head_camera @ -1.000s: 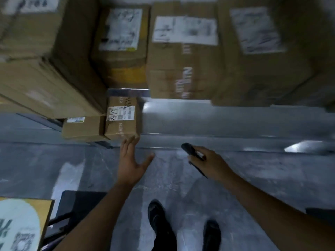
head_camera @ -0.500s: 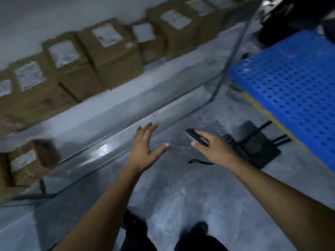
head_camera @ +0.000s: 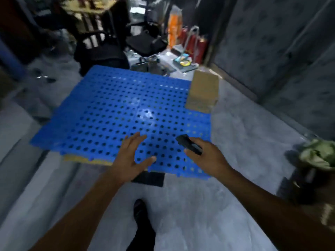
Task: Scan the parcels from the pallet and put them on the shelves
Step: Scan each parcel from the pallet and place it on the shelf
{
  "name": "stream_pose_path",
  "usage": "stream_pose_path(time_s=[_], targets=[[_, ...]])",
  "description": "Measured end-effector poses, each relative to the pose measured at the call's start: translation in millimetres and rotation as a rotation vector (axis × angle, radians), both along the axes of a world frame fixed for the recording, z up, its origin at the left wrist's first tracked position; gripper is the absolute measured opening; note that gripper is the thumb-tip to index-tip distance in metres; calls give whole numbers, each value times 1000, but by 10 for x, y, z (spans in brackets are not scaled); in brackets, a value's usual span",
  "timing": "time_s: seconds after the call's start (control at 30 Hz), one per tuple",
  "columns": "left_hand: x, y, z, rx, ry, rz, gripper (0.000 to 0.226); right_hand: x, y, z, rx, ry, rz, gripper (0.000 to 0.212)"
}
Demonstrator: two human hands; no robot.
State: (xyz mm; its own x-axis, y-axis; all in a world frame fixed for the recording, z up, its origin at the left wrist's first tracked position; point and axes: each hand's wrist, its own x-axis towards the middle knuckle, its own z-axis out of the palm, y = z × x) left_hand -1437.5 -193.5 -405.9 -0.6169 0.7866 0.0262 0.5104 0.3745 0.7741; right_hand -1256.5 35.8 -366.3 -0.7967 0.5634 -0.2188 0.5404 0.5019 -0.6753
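Head view. Your two forearms reach forward, hands apart, over the near edge of the blue perforated pallet (head_camera: 112, 109). Your left hand (head_camera: 133, 158) is empty, its fingers straight and spread, the thumb out to the right. Your right hand (head_camera: 208, 158) is curled round the black scanner (head_camera: 189, 144), whose front end sticks out past the fingers and points up and left in the frame. The pallet lies flat on the grey floor (head_camera: 244, 134) and bears one brown cardboard parcel (head_camera: 203, 93), upright at its far right corner, well apart from both hands. One dark shoe (head_camera: 140, 211) shows below, between your arms. A dark flat object (head_camera: 150, 180) at the pallet's near edge is partly hidden by your left wrist. The far background is motion-blurred; red fire extinguishers (head_camera: 196, 46) and a black chair (head_camera: 146, 42) can just be made out. The pale crumpled mass (head_camera: 315, 154) at the right edge cannot be identified.
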Motion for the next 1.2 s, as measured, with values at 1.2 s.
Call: stream_pose_path(time_s=[1.2], targets=[[-289, 2902, -225, -160, 163, -39, 95, -309, 3064, -578, -81, -26, 148, 47]])
